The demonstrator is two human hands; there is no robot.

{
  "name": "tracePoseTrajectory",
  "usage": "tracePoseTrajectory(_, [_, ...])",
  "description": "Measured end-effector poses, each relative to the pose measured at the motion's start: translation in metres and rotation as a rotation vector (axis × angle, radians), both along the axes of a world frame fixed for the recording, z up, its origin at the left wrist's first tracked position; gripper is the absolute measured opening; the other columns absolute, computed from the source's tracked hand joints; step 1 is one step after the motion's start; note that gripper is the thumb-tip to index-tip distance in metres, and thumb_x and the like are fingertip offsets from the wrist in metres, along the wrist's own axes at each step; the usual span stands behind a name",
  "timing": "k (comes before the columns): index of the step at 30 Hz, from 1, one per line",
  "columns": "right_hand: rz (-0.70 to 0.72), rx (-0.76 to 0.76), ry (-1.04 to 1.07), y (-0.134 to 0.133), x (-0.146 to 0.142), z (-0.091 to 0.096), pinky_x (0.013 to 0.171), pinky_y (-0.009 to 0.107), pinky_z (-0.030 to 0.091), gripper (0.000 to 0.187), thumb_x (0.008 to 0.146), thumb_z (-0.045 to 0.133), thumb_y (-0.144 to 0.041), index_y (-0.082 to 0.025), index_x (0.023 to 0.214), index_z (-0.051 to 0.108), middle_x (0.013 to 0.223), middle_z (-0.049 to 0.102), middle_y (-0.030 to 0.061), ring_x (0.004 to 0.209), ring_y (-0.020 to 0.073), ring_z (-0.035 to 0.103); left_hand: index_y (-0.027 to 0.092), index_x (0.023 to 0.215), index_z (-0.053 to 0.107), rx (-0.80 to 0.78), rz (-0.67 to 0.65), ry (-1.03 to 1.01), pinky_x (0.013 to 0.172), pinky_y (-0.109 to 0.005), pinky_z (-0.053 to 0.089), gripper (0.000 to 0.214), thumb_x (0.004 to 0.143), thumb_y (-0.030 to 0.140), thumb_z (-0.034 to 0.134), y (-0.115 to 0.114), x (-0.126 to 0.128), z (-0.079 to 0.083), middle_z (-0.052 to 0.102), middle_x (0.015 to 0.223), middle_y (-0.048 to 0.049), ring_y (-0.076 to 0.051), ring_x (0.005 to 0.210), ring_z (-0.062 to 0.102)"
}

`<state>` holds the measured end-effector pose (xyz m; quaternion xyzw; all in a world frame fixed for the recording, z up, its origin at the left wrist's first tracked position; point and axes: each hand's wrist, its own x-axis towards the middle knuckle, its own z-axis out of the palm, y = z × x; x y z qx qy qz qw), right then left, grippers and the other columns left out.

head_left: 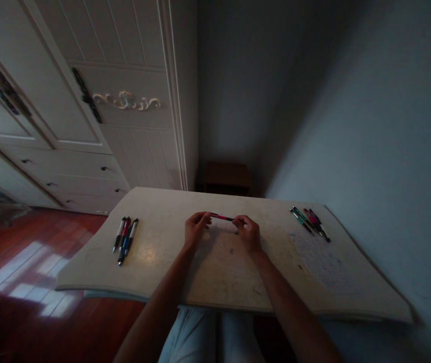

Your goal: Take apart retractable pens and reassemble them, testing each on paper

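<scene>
My left hand (196,226) and my right hand (248,232) meet over the middle of a pale table (170,282). Between them they hold a thin red pen (222,217) level, one hand pinching each end. Both hands have their fingers curled round the pen's ends just above the tabletop.
A few pens (125,238) lie side by side at the table's left. Several coloured pens (309,221) lie at the far right, above a sheet of paper (323,262). A white wardrobe (98,101) stands at the back left, a blue wall on the right, red wooden floor on the left.
</scene>
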<state>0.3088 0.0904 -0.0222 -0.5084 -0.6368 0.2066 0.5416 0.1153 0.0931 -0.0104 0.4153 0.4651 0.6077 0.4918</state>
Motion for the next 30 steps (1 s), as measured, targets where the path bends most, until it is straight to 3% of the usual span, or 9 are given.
tracePoseTrajectory(6, [0.045, -0.045, -0.009, -0.0013, -0.0011, 0.0028, 0.062, 0.027, 0.047, 0.032, 0.088, 0.055, -0.047, -0.018, 0.076, 0.065, 0.067, 0.066, 0.0031, 0.064, 0.0174, 0.060, 0.016, 0.087, 0.069, -0.016, -0.126, -0.288, 0.069, -0.025, 0.050, 0.030, 0.065, 0.034, 0.078, 0.0000, 0.0019, 0.0053, 0.069, 0.089, -0.0059, -0.016, 0.081, 0.065])
tracePoseTrajectory(10, [0.062, -0.067, 0.007, -0.0026, -0.0022, 0.0049, 0.059, 0.027, 0.047, 0.033, 0.088, 0.054, -0.046, -0.018, 0.078, 0.066, 0.066, 0.066, 0.0031, 0.062, 0.0173, 0.060, 0.017, 0.098, 0.066, 0.017, -0.160, -0.335, 0.074, -0.028, 0.051, 0.039, 0.069, 0.042, 0.075, 0.0001, 0.0026, 0.0073, 0.068, 0.106, -0.0093, -0.018, 0.090, 0.065])
tracePoseTrajectory(12, [0.080, -0.068, 0.006, -0.0031, -0.0027, 0.0056, 0.059, 0.027, 0.047, 0.032, 0.087, 0.055, -0.046, -0.018, 0.077, 0.067, 0.066, 0.066, 0.0032, 0.063, 0.0174, 0.060, 0.017, 0.102, 0.064, 0.011, -0.122, -0.297, 0.069, -0.027, 0.051, 0.046, 0.071, 0.050, 0.072, 0.0007, 0.0029, 0.0064, 0.068, 0.102, -0.0097, -0.017, 0.087, 0.065])
tracePoseTrajectory(14, [0.087, -0.058, 0.003, -0.0031, -0.0029, 0.0060, 0.061, 0.027, 0.048, 0.031, 0.087, 0.056, -0.045, -0.018, 0.077, 0.066, 0.067, 0.066, 0.0031, 0.064, 0.0177, 0.060, 0.016, 0.094, 0.063, -0.006, -0.086, -0.186, 0.056, -0.021, 0.046, 0.047, 0.071, 0.055, 0.071, 0.0007, 0.0036, 0.0047, 0.067, 0.084, -0.0060, -0.013, 0.069, 0.062])
tracePoseTrajectory(17, [0.056, -0.038, 0.010, -0.0019, -0.0027, 0.0055, 0.065, 0.028, 0.048, 0.029, 0.086, 0.057, -0.044, -0.018, 0.077, 0.066, 0.070, 0.067, 0.0034, 0.068, 0.0182, 0.061, 0.015, 0.075, 0.059, -0.015, -0.102, -0.015, 0.041, -0.018, 0.031, 0.044, 0.072, 0.058, 0.069, -0.0011, 0.0052, 0.0027, 0.051, 0.056, 0.0032, -0.006, 0.044, 0.043])
tracePoseTrajectory(19, [0.029, -0.026, 0.017, -0.0009, -0.0025, 0.0047, 0.066, 0.028, 0.048, 0.028, 0.085, 0.059, -0.044, -0.018, 0.078, 0.066, 0.072, 0.067, 0.0038, 0.069, 0.0185, 0.061, 0.015, 0.072, 0.058, -0.025, -0.130, 0.035, 0.038, -0.018, 0.027, 0.044, 0.074, 0.058, 0.067, -0.0025, 0.0060, 0.0022, 0.045, 0.050, 0.0056, -0.005, 0.039, 0.037])
tracePoseTrajectory(26, [0.031, -0.023, -0.039, -0.0007, -0.0023, 0.0039, 0.062, 0.027, 0.046, 0.030, 0.086, 0.057, -0.045, -0.018, 0.076, 0.066, 0.067, 0.065, 0.0023, 0.064, 0.0174, 0.059, 0.015, 0.085, 0.063, 0.049, -0.133, -0.008, 0.049, -0.019, 0.040, 0.036, 0.067, 0.044, 0.076, -0.0007, 0.0039, -0.0006, 0.057, 0.064, 0.0016, -0.008, 0.053, 0.051])
tracePoseTrajectory(30, [0.007, -0.034, -0.020, -0.0012, -0.0010, 0.0054, 0.061, 0.027, 0.045, 0.032, 0.088, 0.055, -0.046, -0.018, 0.077, 0.066, 0.065, 0.065, 0.0026, 0.062, 0.0171, 0.059, 0.019, 0.114, 0.057, 0.112, -0.095, -0.002, 0.062, -0.022, 0.049, 0.056, 0.066, 0.039, 0.079, 0.0007, 0.0053, -0.0014, 0.068, 0.089, -0.0055, -0.015, 0.077, 0.064])
